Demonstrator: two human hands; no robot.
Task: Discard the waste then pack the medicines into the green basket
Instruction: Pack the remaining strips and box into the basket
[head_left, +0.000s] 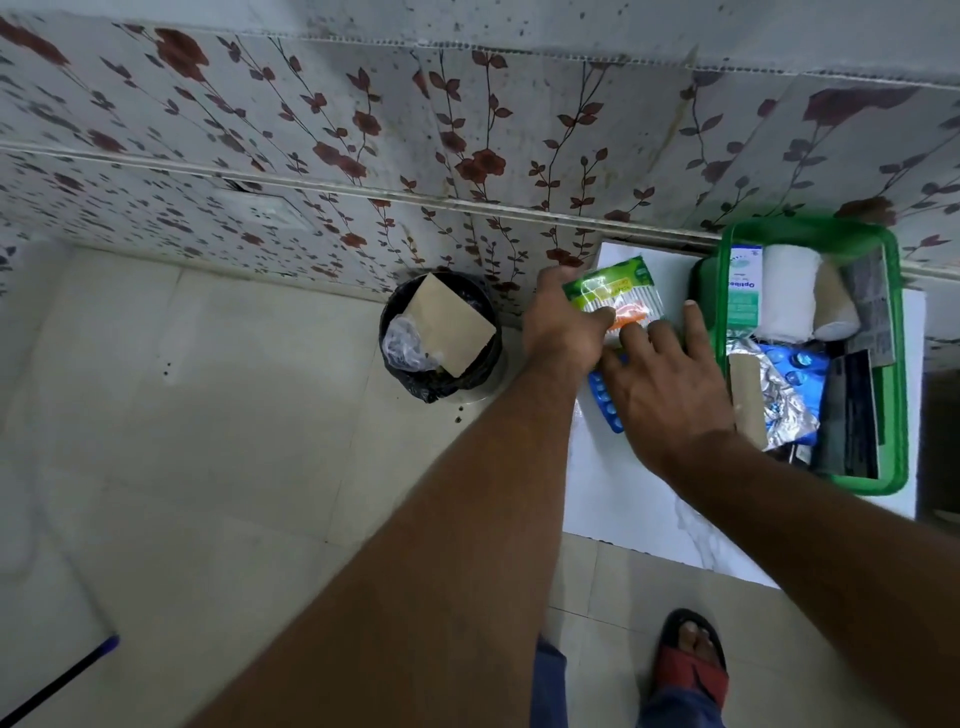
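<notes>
My left hand (563, 325) grips a green and clear packet of cotton buds (618, 288) and holds it just above the white table (613, 488). My right hand (667, 392) lies spread over a blue blister strip (605, 402) on the table, fingers apart and touching the packet's lower edge. The green basket (896, 364) stands on the table's right side. It holds a white and green box, rolled bandages, foil strips and dark packets. A black-lined waste bin (441, 338) on the floor to the left holds a piece of cardboard and clear plastic.
A wall with a flowered pattern runs behind the table and bin. Pale floor tiles spread out on the left. A dark stick with a blue tip (62, 680) lies at the lower left. My sandalled foot (693, 654) is near the table's front edge.
</notes>
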